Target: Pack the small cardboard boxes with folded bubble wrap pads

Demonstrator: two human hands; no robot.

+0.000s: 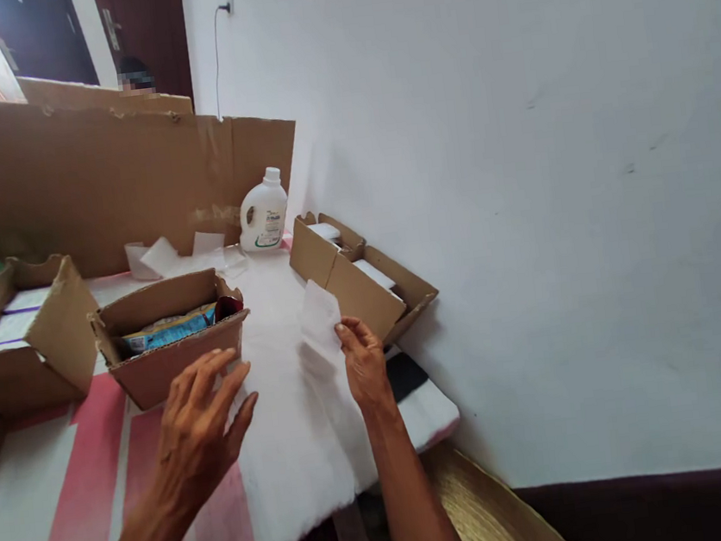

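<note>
My right hand (363, 361) pinches the edge of a thin white sheet (318, 323) and lifts it off the white padding (288, 435) that covers the table. My left hand (199, 423) hovers with its fingers spread just in front of a small open cardboard box (169, 362) that holds a blue packet (168, 330). It holds nothing.
An open box (23, 344) with white packs stands at the left, another open box (363, 292) at the right by the wall. A white detergent bottle (264, 215) and loose white sheets (167, 258) lie before a tall cardboard screen (96, 179). A person's head shows behind it.
</note>
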